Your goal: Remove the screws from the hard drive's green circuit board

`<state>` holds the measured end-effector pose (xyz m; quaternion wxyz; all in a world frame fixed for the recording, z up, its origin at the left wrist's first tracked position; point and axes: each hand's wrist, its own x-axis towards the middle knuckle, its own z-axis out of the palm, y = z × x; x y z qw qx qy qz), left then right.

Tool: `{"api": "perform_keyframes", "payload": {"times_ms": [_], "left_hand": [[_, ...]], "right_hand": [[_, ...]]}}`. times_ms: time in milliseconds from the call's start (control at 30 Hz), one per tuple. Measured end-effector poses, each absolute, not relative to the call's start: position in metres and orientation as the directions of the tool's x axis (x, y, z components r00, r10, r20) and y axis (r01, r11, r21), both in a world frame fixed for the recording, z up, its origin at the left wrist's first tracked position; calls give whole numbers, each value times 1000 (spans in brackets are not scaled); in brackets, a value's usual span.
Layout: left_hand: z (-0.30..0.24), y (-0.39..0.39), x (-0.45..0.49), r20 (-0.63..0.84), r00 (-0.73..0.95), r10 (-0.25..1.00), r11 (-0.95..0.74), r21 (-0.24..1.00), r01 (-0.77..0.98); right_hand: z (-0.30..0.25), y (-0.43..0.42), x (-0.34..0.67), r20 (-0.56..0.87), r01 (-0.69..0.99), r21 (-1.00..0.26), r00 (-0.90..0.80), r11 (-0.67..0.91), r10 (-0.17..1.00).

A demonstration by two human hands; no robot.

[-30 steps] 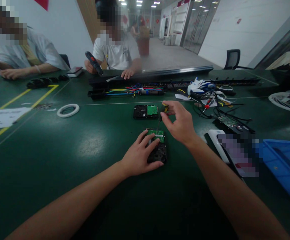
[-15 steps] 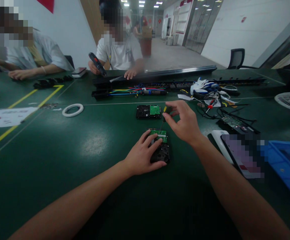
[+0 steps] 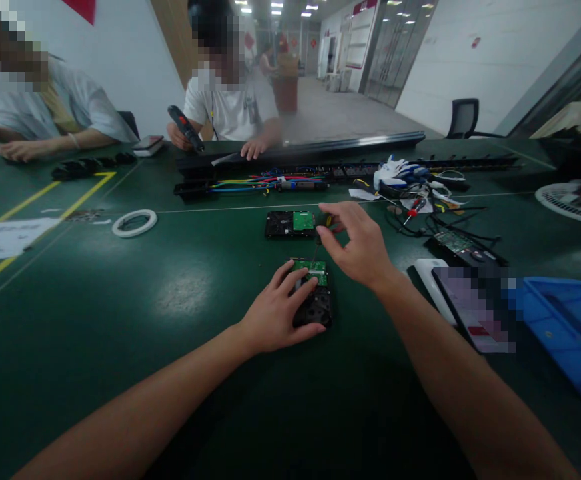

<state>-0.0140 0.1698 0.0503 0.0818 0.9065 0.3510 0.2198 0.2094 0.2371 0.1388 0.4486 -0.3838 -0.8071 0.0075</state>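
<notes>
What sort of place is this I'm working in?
Likely an electronics repair or assembly workshop: black hard drives with green circuit boards, a thin black-and-yellow screwdriver in the right hand, and loose coloured wires.

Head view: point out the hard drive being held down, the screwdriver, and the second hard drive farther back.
near hard drive [image 3: 321,308], head view, on the bare black casing at its near right part.
screwdriver [image 3: 326,221], head view, on its handle.
far hard drive [image 3: 283,225], head view, on the dark casing left of its green board.
</notes>
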Motion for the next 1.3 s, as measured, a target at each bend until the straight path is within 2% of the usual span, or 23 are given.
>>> {"api": "perform_keyframes", "payload": {"times_ms": [267,633,767,1000,1300], "left_hand": [[49,170,-14,318,662,679,-734,307,606],[50,169,-7,312,665,679,-734,308,605],[49,168,-7,307,667,679,-734,293,613],[51,167,-7,324,664,674,-739,300,604],[50,168,-8,334,653,679,-734,307,606]], "right_hand": [[138,239,214,685,622,-395,-291,676,668],[144,236,217,637,642,-381,-339,666,692],[146,235,219,640,648,-362,-349,670,684],[146,235,218,648,606,-404,-339,685,682],[149,231,217,657,623,-366,-353,692,666]]}}
